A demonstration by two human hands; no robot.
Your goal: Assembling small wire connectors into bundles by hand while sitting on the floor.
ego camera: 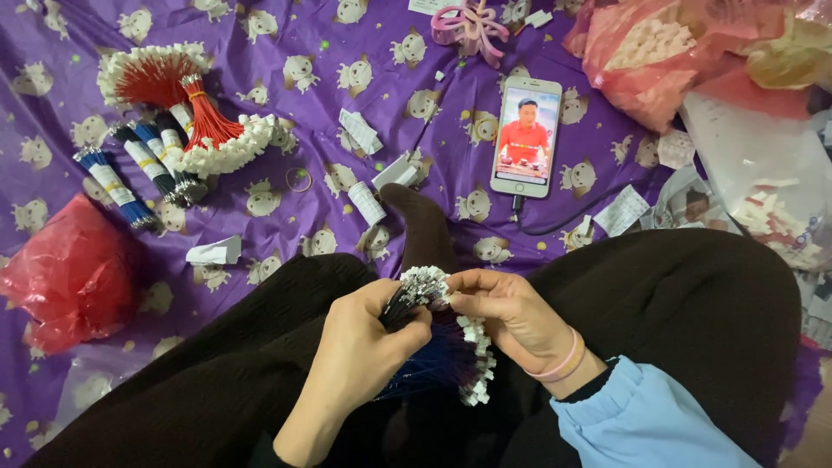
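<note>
Left hand (368, 347), right hand (507, 316) grip blue wire bundle (433, 347) over lap.

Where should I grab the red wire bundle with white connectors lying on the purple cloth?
Grip the red wire bundle at its narrow banded waist, coming from above. The wires fan out into white connector rows at both ends, so the cinched middle is likely the only compact, firm part.

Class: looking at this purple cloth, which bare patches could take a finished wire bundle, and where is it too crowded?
Free: cloth between the red wire bundles and pink hair claw; also between paper scrap and red bag. Crowded: around the phone and bags of white connectors at right.
</note>
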